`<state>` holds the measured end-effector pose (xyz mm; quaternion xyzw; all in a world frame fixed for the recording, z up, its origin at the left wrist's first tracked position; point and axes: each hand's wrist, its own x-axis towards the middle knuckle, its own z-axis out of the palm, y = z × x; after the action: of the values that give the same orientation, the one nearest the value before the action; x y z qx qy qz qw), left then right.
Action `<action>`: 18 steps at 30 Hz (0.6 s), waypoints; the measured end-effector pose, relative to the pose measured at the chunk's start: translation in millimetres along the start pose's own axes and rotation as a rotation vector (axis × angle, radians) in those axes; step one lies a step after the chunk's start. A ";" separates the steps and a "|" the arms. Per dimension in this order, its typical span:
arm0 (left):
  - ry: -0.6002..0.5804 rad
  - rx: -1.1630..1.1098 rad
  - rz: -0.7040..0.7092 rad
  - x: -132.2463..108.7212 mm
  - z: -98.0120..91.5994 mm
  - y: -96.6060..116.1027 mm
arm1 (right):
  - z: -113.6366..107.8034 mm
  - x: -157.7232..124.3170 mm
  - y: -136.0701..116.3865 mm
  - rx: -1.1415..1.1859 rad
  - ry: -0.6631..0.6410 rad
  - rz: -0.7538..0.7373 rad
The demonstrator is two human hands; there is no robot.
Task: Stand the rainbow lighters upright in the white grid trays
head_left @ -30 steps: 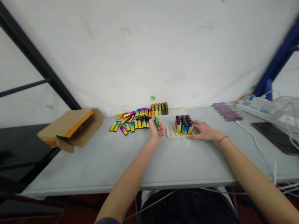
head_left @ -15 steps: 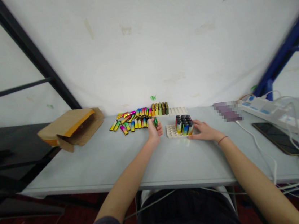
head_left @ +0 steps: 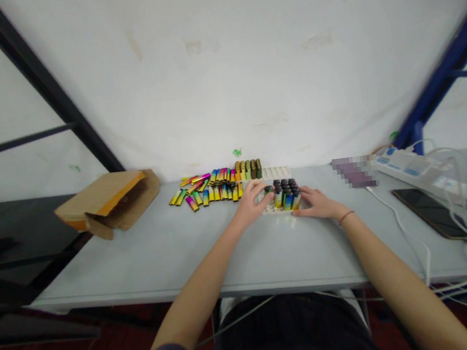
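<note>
Several black-topped, shiny coloured cylinders [head_left: 288, 198] stand upright in a white holed tray [head_left: 278, 211]. At the tray's left end my left hand [head_left: 253, 204] pinches a dark-topped green lighter-like piece [head_left: 269, 190] over the holes. My right hand [head_left: 316, 203] rests at the tray's right end, thumb and fingers apart around its edge, touching the outer pieces. Farther back, a second white tray [head_left: 276, 172] has several gold-topped pieces [head_left: 249, 169] standing in its left part. Left of it lies a loose pile of shiny multicoloured pieces [head_left: 204, 189].
An open brown paper bag [head_left: 104, 199] lies on the left of the grey table [head_left: 142, 265]. To the right are a pixelated purple object [head_left: 355, 174], a black phone [head_left: 429, 213], a white power strip [head_left: 424, 171] and tangled white cables. A wall stands behind.
My left hand has moved right from beside the loose pile to the near tray's left end, carrying the green piece. My right hand has stayed at the tray.
</note>
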<state>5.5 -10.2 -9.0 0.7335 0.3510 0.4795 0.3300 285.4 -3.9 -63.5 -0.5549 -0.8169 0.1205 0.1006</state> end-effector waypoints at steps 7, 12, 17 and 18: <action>-0.166 -0.092 -0.033 -4.7 12.6 -5.5 | 0.5 -0.6 1.4 0.007 0.026 -0.015; -0.099 -0.009 -0.048 -6.5 20.6 -12.8 | -1.9 -2.1 -2.4 0.010 0.014 -0.010; -0.071 -0.007 -0.059 -6.7 20.5 -13.3 | -2.8 -2.3 -4.1 -0.006 0.006 0.003; -0.072 -0.022 -0.064 -7.4 20.6 -13.4 | -2.8 -2.2 -4.3 -0.011 0.000 0.005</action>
<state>19.9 -12.3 -30.1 0.7349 0.3568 0.4461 0.3656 283.2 -7.2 -59.5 -0.5576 -0.8161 0.1162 0.0974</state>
